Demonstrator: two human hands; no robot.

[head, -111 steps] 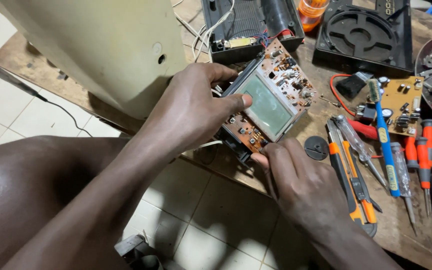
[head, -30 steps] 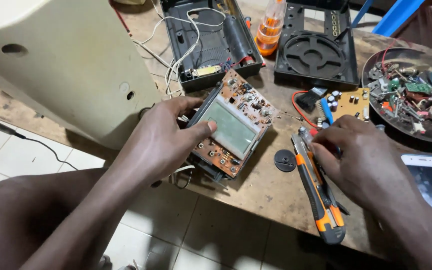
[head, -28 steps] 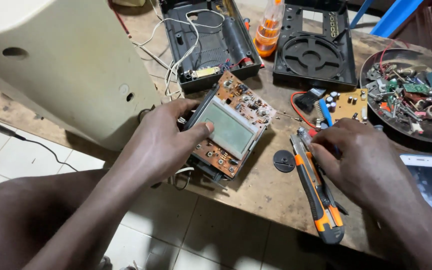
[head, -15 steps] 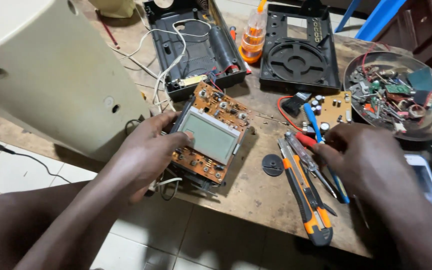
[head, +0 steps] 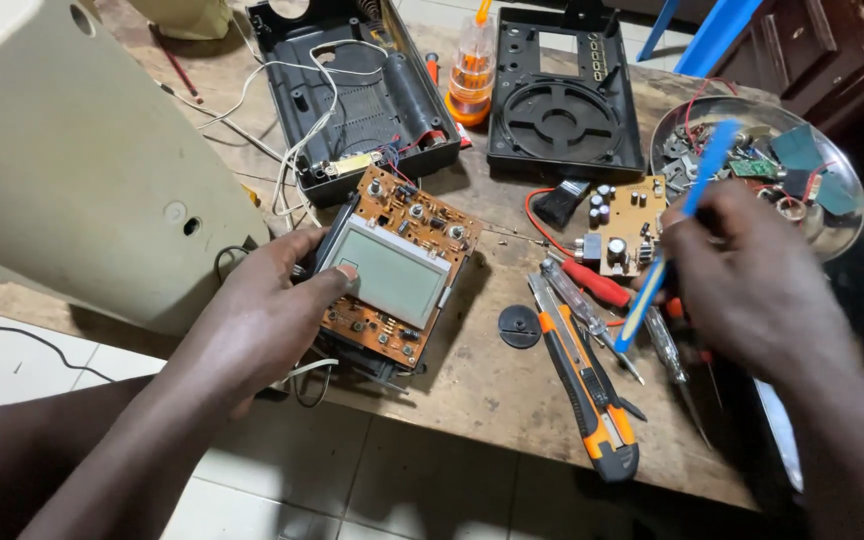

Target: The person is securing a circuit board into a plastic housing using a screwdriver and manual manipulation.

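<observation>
The device lies fully opened on the wooden table (head: pixel 472 375): judged from this, disassembly is done, while any work on the boards, and reassembly, remains. Furthest left stands one large cream casing (head: pixel 82 160), just beside the left hand (head: pixel 252 320). That hand's fingers (head: pixel 337 280) lie nearly flat, thumb resting on the grey display, steadying one brown circuit board (head: pixel 392 265) with its display at the table's near edge; the grasp underneath is hidden. Beyond those fingers lies one open black case half (head: pixel 362 90) trailing white wires. To their right, one small black disc (head: pixel 519 326) lies on the table, then one orange-and-black utility knife (head: pixel 584 385) and one red-handled screwdriver (head: pixel 592 285), both apart from either hand. Farther off stand one clear bottle of orange-capped bits (head: pixel 472 75) and one second black case half (head: pixel 564 110) with a round grille. One smaller board (head: pixel 627 225) with capacitors lies just left of the right hand (head: pixel 752 290), whose fingers (head: pixel 697 230) are closed round one blue-handled tool (head: pixel 667 255), tip downward above the table. Beyond that hand sits one metal bowl (head: pixel 842 225) of loose parts, too many to count.
</observation>
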